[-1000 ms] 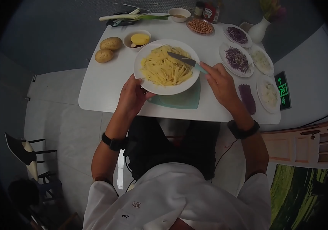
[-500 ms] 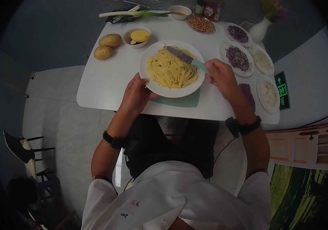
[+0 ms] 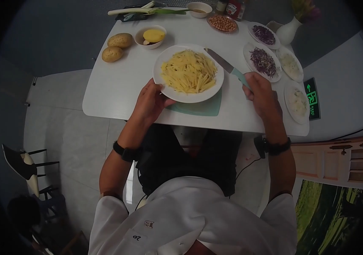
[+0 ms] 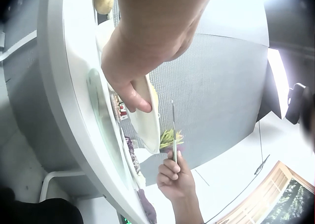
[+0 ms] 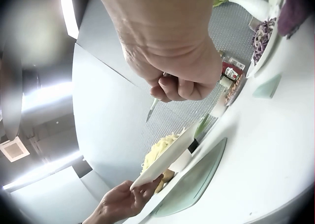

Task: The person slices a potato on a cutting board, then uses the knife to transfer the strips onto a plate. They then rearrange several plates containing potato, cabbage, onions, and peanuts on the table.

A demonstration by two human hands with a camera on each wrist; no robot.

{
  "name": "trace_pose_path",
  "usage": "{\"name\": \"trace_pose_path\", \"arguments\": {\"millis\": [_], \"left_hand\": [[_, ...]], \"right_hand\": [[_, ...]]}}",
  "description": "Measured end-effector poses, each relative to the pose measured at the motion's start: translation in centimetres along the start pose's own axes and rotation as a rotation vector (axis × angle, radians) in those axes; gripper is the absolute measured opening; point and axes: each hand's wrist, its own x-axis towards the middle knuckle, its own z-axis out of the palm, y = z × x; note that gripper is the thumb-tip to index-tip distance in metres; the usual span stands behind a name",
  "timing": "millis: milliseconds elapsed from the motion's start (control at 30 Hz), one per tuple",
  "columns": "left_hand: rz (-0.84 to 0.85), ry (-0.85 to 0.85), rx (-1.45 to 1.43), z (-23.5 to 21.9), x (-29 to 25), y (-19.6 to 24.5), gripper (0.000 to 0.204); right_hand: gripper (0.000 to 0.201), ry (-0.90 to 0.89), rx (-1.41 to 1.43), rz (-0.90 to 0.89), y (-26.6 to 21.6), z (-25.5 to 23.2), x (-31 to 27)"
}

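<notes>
My left hand [image 3: 149, 101] grips the left edge of a white plate [image 3: 185, 98], its thumb near the rim. A heap of pale yellow potato shreds [image 3: 188, 71] fills the plate. In the right wrist view the plate [image 5: 170, 157] is tilted and raised above the teal cutting board [image 3: 209, 109]. My right hand [image 3: 261, 91] holds a kitchen knife [image 3: 224, 63] by its teal handle, fingers curled round it. The blade points up and left, its tip by the plate's upper right rim. In the left wrist view the knife [image 4: 173, 130] stands apart from the plate.
Two potatoes [image 3: 117, 47] and a bowl [image 3: 150, 45] with peeled potato lie left. Leeks [image 3: 147, 12], a small bowl [image 3: 199, 15], peanuts [image 3: 222, 23] and bottles [image 3: 235, 8] stand at the back. Plates of shredded purple cabbage [image 3: 263, 62] and white pieces [image 3: 298, 102] line the right, near a vase [image 3: 287, 33].
The knife has moved right, from over the potato shreds to the plate's edge, with my right hand drawn back. The plate has shifted slightly right, still in my left hand.
</notes>
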Motion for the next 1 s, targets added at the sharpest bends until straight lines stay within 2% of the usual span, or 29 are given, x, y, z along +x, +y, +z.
{"name": "trace_pose_path", "arguments": {"millis": [200, 533, 833, 1000], "left_hand": [[-0.069, 0.013, -0.020, 0.6, 0.3, 0.3, 0.042], [-0.117, -0.056, -0.041, 1.7, 5.1, 0.4, 0.041], [-0.098, -0.006, 0.000, 3.8, 7.7, 0.9, 0.042], [-0.089, 0.079, 0.083, 4.2, 10.0, 1.1, 0.040]], "right_hand": [[0.026, -0.032, 0.115, 0.016, 2.2, 0.3, 0.1], [0.025, 0.033, 0.217, 0.049, 3.0, -0.8, 0.0], [0.026, 0.056, 0.236, 0.046, 3.5, -1.2, -0.1], [0.025, 0.068, 0.224, 0.061, 3.4, -0.5, 0.3]]}}
